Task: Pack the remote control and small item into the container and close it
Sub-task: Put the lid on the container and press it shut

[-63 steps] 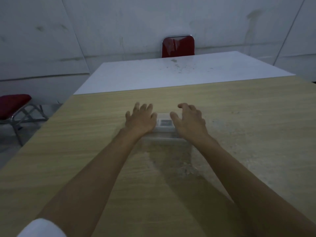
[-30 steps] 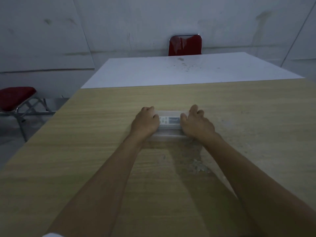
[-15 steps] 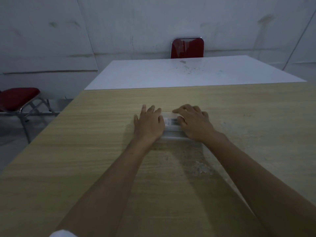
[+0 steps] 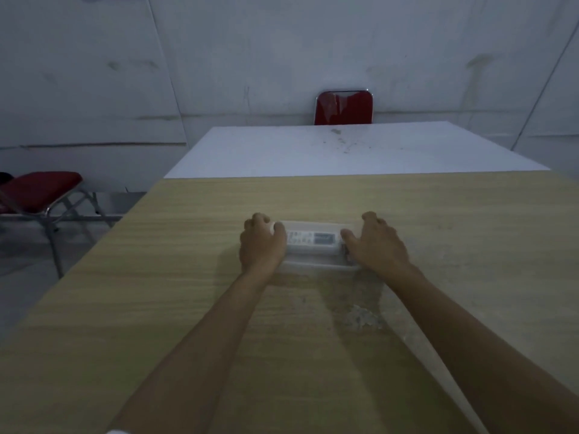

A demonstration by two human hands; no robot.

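Both my hands pressed on the ends of the clear container — closing it.

From the head view, my left hand (image 4: pixel 262 245) was curled over the left end of the clear plastic container (image 4: pixel 315 256) and my right hand (image 4: pixel 376 242) over its right end, fingers bent down past the far edge, thumbs pointing inward along the top; I judged this grip was there to seat the lid evenly, one end against the other, so the box would not slide on the wooden table (image 4: pixel 188 308). The white remote control (image 4: pixel 311 239) lay lengthwise inside, its buttons showing through the clear top between my thumbs. The small item I could not pick out — hidden or too dim. Whether the lid had fully clicked shut I could not tell.
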